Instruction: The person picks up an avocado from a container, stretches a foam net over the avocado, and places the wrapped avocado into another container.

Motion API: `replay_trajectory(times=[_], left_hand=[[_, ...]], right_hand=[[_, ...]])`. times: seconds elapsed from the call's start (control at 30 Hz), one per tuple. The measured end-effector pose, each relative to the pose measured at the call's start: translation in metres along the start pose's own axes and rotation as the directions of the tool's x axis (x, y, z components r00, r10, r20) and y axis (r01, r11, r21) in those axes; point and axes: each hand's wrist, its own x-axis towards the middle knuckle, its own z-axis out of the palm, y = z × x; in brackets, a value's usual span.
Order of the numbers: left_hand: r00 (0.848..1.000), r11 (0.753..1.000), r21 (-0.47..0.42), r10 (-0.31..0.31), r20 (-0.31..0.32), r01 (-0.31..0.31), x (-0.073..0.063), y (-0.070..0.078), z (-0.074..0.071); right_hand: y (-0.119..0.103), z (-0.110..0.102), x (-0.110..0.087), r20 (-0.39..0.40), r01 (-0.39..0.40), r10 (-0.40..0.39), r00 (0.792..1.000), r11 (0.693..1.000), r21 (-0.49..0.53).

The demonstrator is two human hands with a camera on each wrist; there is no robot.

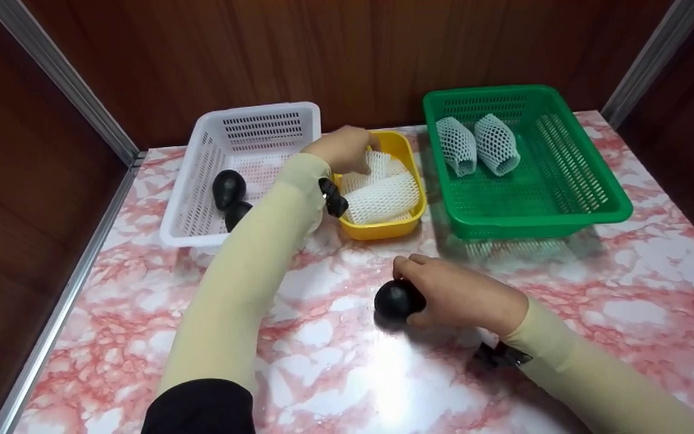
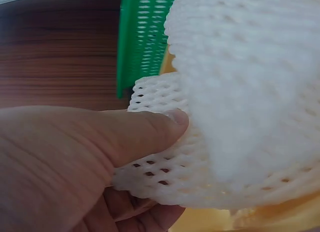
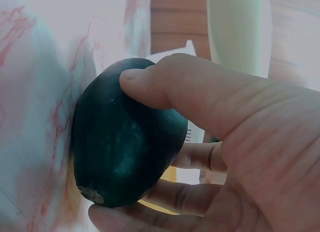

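My left hand [image 1: 347, 147] reaches into the yellow basket [image 1: 383, 231]. In the left wrist view its thumb and fingers pinch the end of a white foam net sleeve [image 2: 155, 174]. Other foam net sleeves [image 1: 386, 198] lie beside it in that basket. On the table in front, my right hand [image 1: 461, 295] grips a dark avocado [image 1: 395, 300]. The right wrist view shows the thumb across the avocado [image 3: 120, 142] and the fingers around its other side, with its rough stem end exposed.
At the left stands a white basket [image 1: 181, 205] with two dark avocados [image 1: 228, 189] visible, one partly behind my left forearm. A green basket [image 1: 534, 224] on the right holds two net-wrapped items [image 1: 496, 144]. A wooden panel [image 1: 347, 60] rises behind the baskets.
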Motion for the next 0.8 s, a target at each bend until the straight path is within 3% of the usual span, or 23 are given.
replay_trajectory(times=[0.3, 0.57, 0.8], left_hand=[[0.996, 0.998, -0.062, -0.014, -0.092, 0.009, -0.008, -0.005, -0.011], [0.971, 0.976, -0.219, -0.057, -0.234, 0.004, -0.016, -0.008, -0.020], [0.963, 0.975, -0.224, -0.065, -0.261, 0.005, -0.023, -0.007, -0.031]], right_hand=[[0.003, 0.001, 0.000, -0.008, 0.013, -0.013, 1.000, 1.000, -0.005], [0.002, 0.001, 0.001, 0.006, -0.001, 0.002, 1.000, 1.000, -0.005], [0.001, 0.002, 0.001, -0.005, 0.005, -0.005, 1.000, 1.000, -0.021]])
